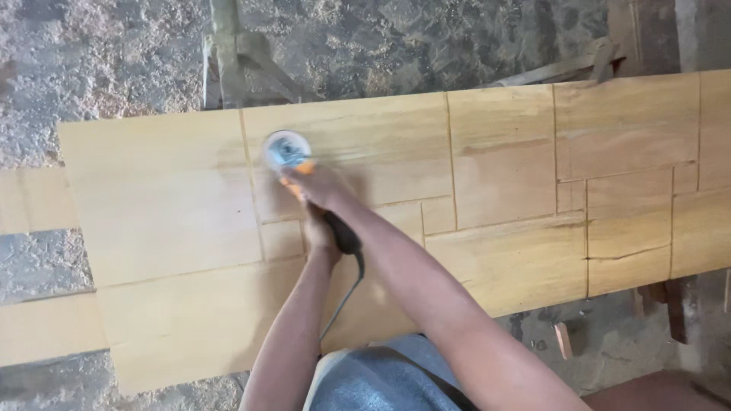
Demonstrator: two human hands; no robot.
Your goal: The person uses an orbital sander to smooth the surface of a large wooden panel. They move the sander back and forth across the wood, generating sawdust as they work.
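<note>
With both the right hand (320,186) and left hand (318,232) clenched on the orange-and-black handheld disc sander (288,149), its black cord (344,297) trailing toward six o'clock could snag, likely gouging the pale yellow jointed wooden panel (167,213).

Both hands (318,204) on grinder (293,156) over panel (175,221)

We have a single view, from the camera worn on the head, looking steeply down and slightly forward over our own two forearms. It sits close above the pale yellow-brown panel of joined wooden boards (487,175), which runs across almost the whole width of the picture. Beyond the panel's far edge, and below its near edge, we see the grey sawdust-strewn floor (99,53).
</note>
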